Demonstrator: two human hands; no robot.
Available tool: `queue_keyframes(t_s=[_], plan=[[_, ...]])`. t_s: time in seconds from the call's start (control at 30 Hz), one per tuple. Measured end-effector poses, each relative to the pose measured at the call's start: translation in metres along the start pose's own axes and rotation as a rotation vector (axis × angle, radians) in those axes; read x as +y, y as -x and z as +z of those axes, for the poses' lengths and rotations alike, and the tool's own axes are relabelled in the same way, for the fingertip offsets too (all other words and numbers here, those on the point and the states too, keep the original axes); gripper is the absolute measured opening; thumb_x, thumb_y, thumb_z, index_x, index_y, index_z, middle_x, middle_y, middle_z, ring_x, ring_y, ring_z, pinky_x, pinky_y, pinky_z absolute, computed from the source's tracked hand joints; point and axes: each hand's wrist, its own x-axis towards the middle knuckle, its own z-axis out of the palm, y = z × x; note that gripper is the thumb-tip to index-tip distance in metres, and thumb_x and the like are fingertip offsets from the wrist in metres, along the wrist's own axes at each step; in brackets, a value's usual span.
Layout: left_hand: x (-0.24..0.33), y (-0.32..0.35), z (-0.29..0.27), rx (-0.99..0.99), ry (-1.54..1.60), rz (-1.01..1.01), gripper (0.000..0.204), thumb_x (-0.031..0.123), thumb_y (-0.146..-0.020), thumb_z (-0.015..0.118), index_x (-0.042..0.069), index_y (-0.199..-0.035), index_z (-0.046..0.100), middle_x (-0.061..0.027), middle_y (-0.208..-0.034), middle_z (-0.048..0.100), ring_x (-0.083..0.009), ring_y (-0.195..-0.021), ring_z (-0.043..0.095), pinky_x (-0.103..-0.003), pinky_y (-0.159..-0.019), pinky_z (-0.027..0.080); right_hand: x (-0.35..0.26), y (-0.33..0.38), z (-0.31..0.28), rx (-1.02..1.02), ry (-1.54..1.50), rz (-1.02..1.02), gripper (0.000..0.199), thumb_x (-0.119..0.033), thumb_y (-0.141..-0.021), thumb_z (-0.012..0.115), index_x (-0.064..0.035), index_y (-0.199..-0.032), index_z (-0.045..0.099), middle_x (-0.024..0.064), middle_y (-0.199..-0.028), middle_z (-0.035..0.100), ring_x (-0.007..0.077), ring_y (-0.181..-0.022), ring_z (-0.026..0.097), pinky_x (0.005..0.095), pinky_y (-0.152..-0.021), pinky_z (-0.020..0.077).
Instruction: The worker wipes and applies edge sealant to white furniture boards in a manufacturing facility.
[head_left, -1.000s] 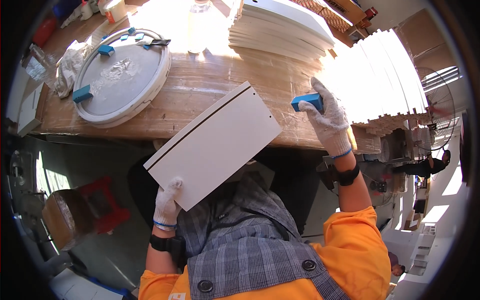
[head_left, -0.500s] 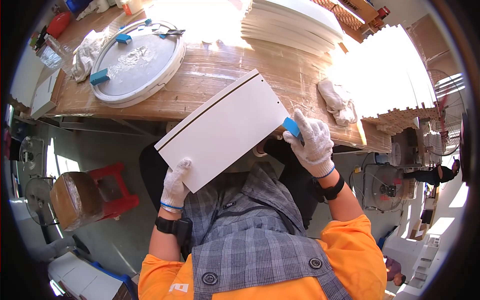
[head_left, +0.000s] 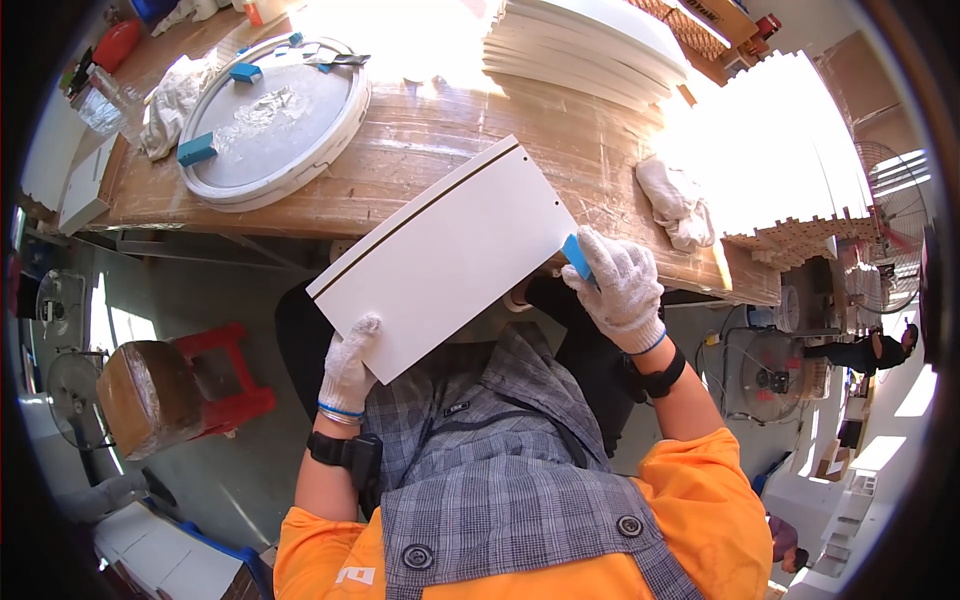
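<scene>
We look down first on a grey plaid apron (head_left: pixel 510 505) over orange sleeves; clock directions here run around the white panel, with twelve straight ahead of the person; at half past seven the gloved left hand (head_left: pixel 350 360) has its thumb laid over the panel's near corner, clamped on it, its other fingers mostly hidden underneath; the white panel (head_left: pixel 440 265) slants up toward one o'clock, above the lap and in front of the table edge, with a dark groove along its far long side and two small holes near its upper right end.

At three o'clock we see the gloved right hand (head_left: pixel 618 285), thumb and fingers clamped on a blue block (head_left: pixel 577 258) at the panel's right-hand end; whether the block touches that edge we cannot tell.

Beyond lies the film-covered wooden table (head_left: pixel 430 150); at half past two a crumpled white cloth (head_left: pixel 675 205) rests near its edge; at ten a round, rimmed tray (head_left: pixel 308 167) bears white residue and more blue blocks (head_left: pixel 197 149); at one a stack of white panels (head_left: pixel 580 60) lies on the table; farther off, between three and four, we find a standing fan (head_left: pixel 765 378) and a person in dark clothes (head_left: pixel 868 350).
</scene>
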Motion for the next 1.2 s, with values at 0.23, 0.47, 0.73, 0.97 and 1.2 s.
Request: queue_keyframes(t_s=[0.23,0.47,0.73,0.97,1.2], plan=[[-0.002,-0.002,-0.002,0.010,0.008,0.011,0.040,0.014,-0.089,0.061,0.000,-0.125,0.050,-0.0082,-0.110,0.060,-0.0190,-0.097,0.062,-0.031,-0.084,0.053,0.010,-0.001,-0.003,0.043,0.052,0.074,0.056,-0.021,-0.078,0.073,-0.0084,-0.128,0.051,0.0096,-0.114,0.061,0.0266,-0.094,0.059,0.0388,-0.081,0.0451],[-0.005,-0.003,-0.003,-0.029,-0.074,0.021,0.048,0.024,-0.092,0.058,-0.001,-0.130,0.045,-0.0108,-0.117,0.058,-0.0205,-0.102,0.061,-0.032,-0.086,0.052,0.011,-0.001,-0.001,0.053,0.077,0.038,0.057,-0.020,-0.077,0.073,-0.0087,-0.128,0.051,0.0095,-0.111,0.061,0.0267,-0.094,0.058,0.0389,-0.081,0.0451],[-0.002,0.003,-0.005,0.000,0.036,0.003,0.045,0.010,-0.088,0.060,-0.001,-0.129,0.045,-0.0100,-0.116,0.058,-0.0216,-0.104,0.060,-0.035,-0.089,0.052,-0.009,-0.001,0.005,0.041,-0.010,-0.006,0.059,-0.022,-0.077,0.075,-0.0098,-0.130,0.052,0.0096,-0.108,0.063,0.0256,-0.089,0.060,0.0377,-0.079,0.0460],[0.001,-0.002,0.002,-0.027,0.050,0.018,0.036,0.019,-0.091,0.058,0.000,-0.122,0.052,-0.0100,-0.110,0.061,-0.0213,-0.099,0.063,-0.035,-0.087,0.053,0.023,-0.015,-0.021,0.194,0.133,0.085,0.055,-0.012,-0.080,0.073,-0.0068,-0.130,0.052,0.0148,-0.111,0.063,0.0305,-0.100,0.060,0.0401,-0.087,0.0467],[0.007,0.006,0.008,-0.129,0.167,0.001,0.043,0.023,-0.095,0.053,-0.003,-0.129,0.045,-0.0138,-0.119,0.058,-0.0248,-0.108,0.060,-0.038,-0.093,0.050,0.009,0.004,-0.042,0.130,-0.067,0.371,0.057,-0.009,-0.085,0.068,-0.0036,-0.137,0.045,0.0166,-0.116,0.062,0.0268,-0.103,0.061,0.0357,-0.091,0.0464]])
